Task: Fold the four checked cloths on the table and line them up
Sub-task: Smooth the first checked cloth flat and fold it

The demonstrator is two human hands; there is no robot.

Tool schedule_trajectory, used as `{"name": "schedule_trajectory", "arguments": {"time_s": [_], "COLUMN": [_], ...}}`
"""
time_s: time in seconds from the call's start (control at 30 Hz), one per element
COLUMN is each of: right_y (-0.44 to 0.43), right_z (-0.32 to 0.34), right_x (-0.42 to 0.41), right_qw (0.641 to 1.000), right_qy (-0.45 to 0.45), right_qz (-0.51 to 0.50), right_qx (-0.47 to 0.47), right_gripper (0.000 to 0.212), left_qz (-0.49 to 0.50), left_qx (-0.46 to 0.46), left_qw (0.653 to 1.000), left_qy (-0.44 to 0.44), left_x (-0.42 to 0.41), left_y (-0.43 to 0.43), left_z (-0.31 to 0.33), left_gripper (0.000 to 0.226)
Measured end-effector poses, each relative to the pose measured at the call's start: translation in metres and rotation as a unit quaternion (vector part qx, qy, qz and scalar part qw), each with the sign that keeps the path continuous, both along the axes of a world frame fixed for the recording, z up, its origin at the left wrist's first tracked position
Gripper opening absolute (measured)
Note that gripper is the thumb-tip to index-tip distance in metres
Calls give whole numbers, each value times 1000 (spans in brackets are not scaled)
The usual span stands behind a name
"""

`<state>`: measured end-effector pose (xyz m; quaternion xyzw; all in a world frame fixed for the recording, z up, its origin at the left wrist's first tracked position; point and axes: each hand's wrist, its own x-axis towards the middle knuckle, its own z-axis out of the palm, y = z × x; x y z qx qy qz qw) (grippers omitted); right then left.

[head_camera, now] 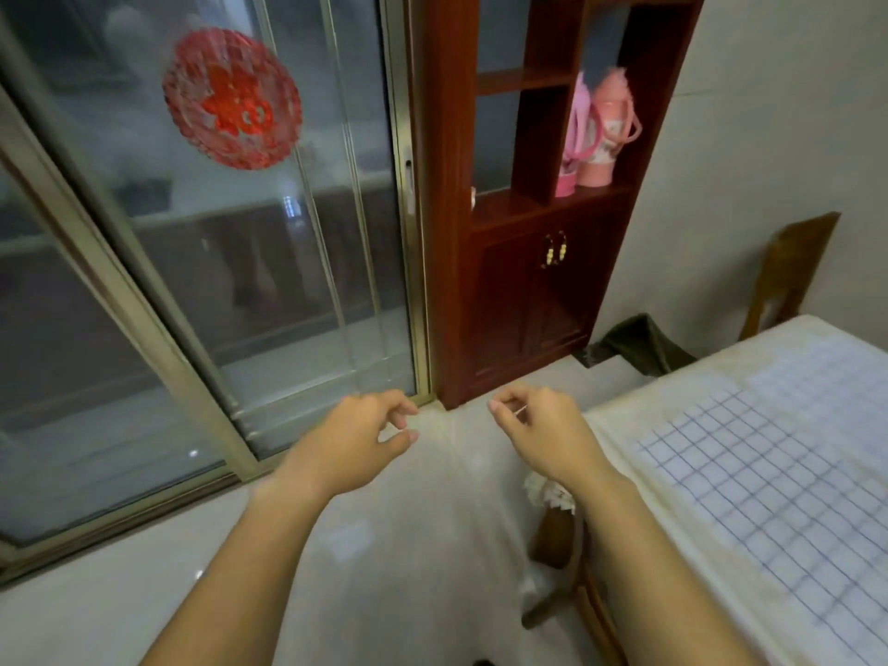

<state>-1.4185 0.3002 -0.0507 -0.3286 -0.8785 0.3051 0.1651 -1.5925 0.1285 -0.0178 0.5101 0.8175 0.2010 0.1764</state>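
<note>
A white cloth with a blue checked grid (764,468) lies spread flat on the table (620,439) at the right. Both my hands hang in the air over the floor, left of the table and apart from the cloth. My left hand (365,435) has loosely curled fingers and holds nothing. My right hand (533,425) is also loosely curled, thumb near forefinger, and nothing shows between them. Only one checked cloth can be made out.
A sliding glass door (202,262) with a red round decoration fills the left. A dark red wooden cabinet (528,223) with pink bottles stands ahead. A wooden chair (788,271) is behind the table, another chair (567,560) beside its near edge. A dark bin bag (644,348) sits on the floor.
</note>
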Motion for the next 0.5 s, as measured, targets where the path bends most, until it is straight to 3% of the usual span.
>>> {"name": "schedule_trajectory", "arguments": {"time_s": [0.2, 0.37, 0.5], "right_y": [100, 171, 221], "right_z": [23, 5, -18], "right_x": [-61, -66, -77], "right_qw": [1000, 997, 991], "right_qy": [29, -12, -47], "right_qz": [-2, -67, -116], "right_qx": [-8, -23, -36], "right_gripper": [18, 19, 16], "left_qz": [-3, -88, -143], "left_qx": [45, -15, 28], "left_qw": [998, 996, 989], "left_qy": [47, 16, -11], "left_x": [-66, -88, -122], "left_y": [115, 208, 282], "left_z": [41, 6, -9], "left_gripper": [9, 8, 7]}}
